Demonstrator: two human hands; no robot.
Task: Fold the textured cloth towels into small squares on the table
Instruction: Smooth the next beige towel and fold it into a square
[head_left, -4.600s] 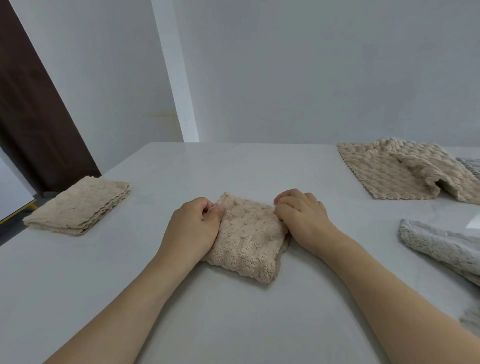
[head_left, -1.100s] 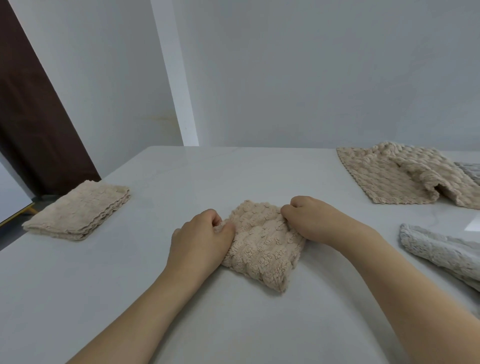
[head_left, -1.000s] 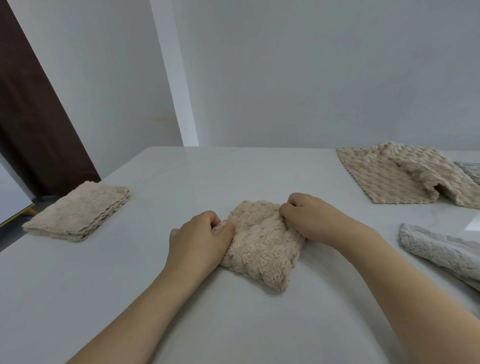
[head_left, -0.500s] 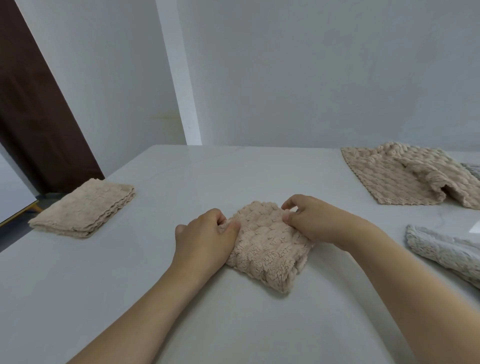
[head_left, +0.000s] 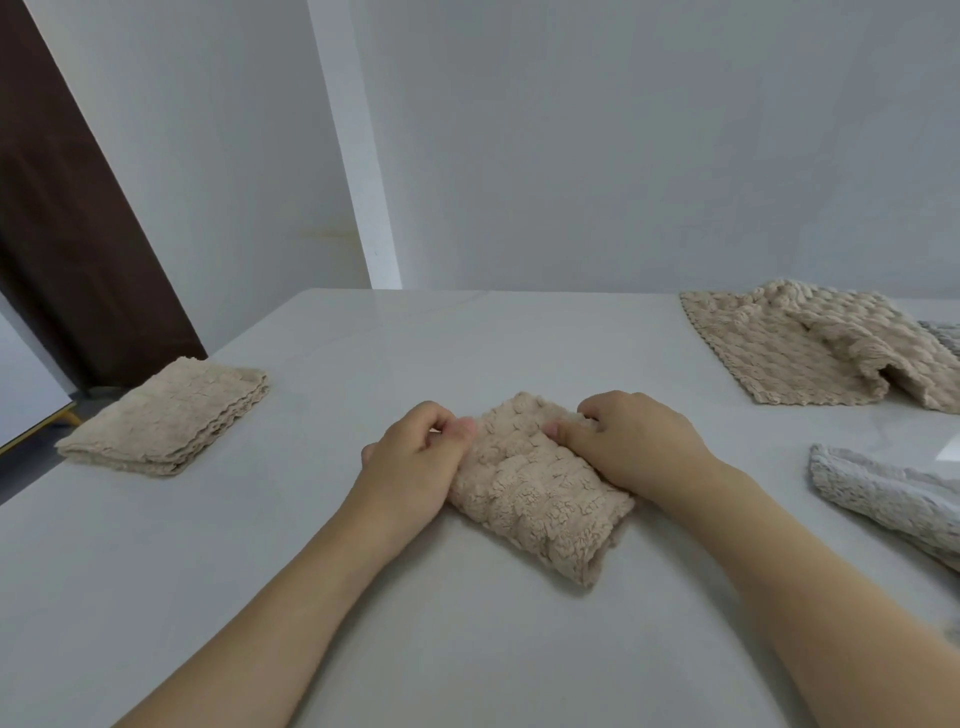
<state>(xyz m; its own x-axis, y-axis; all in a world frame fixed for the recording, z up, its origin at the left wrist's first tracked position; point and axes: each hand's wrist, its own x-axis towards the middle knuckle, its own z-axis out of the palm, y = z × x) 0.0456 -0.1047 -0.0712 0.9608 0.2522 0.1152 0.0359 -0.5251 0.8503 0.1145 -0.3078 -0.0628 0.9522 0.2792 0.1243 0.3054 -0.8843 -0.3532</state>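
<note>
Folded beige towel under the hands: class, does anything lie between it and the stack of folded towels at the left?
Nothing visible does. Bare table lies between the folded beige towel, held by the left hand and right hand, and the stack.

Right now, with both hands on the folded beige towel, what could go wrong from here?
1. The folded beige towel looks thick and springy; it may reopen once the left hand and right hand let go.
2. It lies skewed to the table edge, so the square may end up uneven.
3. A sweeping right forearm could drag the nearby grey towel.
</note>
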